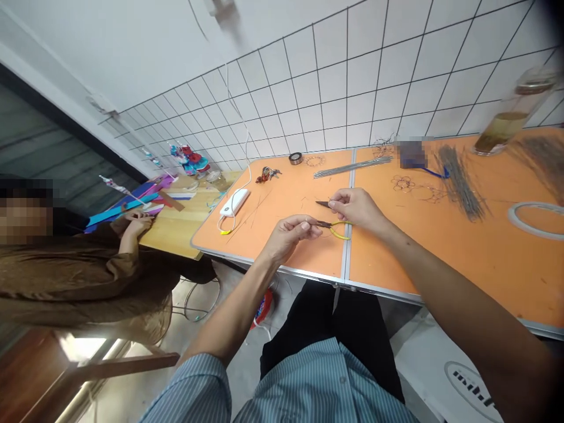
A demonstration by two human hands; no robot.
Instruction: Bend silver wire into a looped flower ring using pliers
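Observation:
Above the orange table [282, 176], my left hand [291, 237] has its thumb and fingers pinched together. What lies between them, perhaps a thin wire, is too small to make out. Beside its fingertips are pliers [338, 231] with yellow handles and dark jaws; whether the hand touches them I cannot tell. My right hand [359, 208] is closed around a dark, pointed tool [323, 204], its tip toward the left. The rest of that tool is hidden in the fingers.
At the back lie a tape roll [295, 158], keys [268, 174] and metal rods [352, 167]. Wire bundles [460, 182], a white ring [513, 220] and a glass bottle [502, 126] are right. A power strip [235, 202] lies left, near a seated person [79, 276].

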